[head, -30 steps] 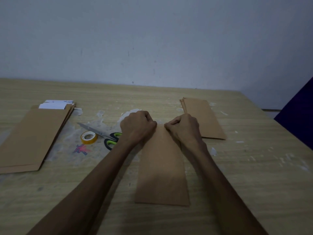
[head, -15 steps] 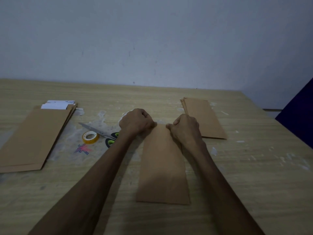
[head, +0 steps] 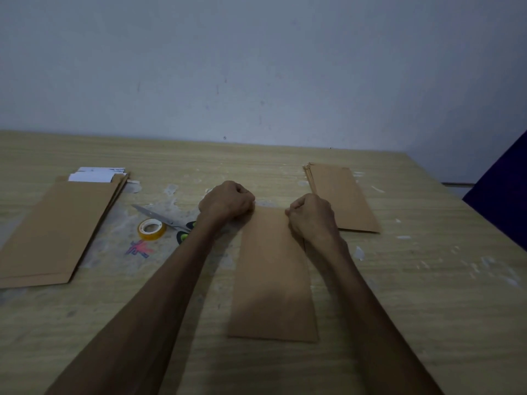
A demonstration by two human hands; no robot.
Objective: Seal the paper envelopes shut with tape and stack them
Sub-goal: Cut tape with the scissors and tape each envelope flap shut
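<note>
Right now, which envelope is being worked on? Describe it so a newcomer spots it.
On the table, look centre front, between two envelope piles. The single envelope lies alone there, both hands at its far end.

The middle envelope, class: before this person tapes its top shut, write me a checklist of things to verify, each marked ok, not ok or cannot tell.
1. The middle envelope lies flat on the table: ok.
2. Both hands are at its far end, left hand and right hand, fingers curled on the top edge: ok.
3. Flap folded down fully: cannot tell, the hands hide it.
4. Tape roll within easy reach, left of the envelope: ok.
5. Scissors beside the roll: ok.
6. A cut strip of tape ready in hand: not ok, none seen.
</note>
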